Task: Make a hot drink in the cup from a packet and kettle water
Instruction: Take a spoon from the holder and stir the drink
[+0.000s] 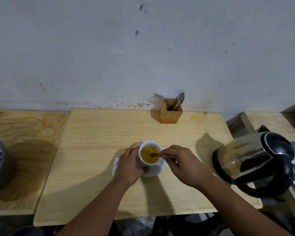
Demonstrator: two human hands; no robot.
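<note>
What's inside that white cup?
The cup holds an orange-yellow drink, with a spoon dipped in, pinched by the right hand. The spoon's handle is hidden by the fingers; nothing below the liquid's surface shows.

A pale wooden counter fills the lower frame. On it sit a white saucer at centre, a wooden cutlery holder at the back edge, a steel electric kettle at right and a white packet just left of the saucer.
</note>
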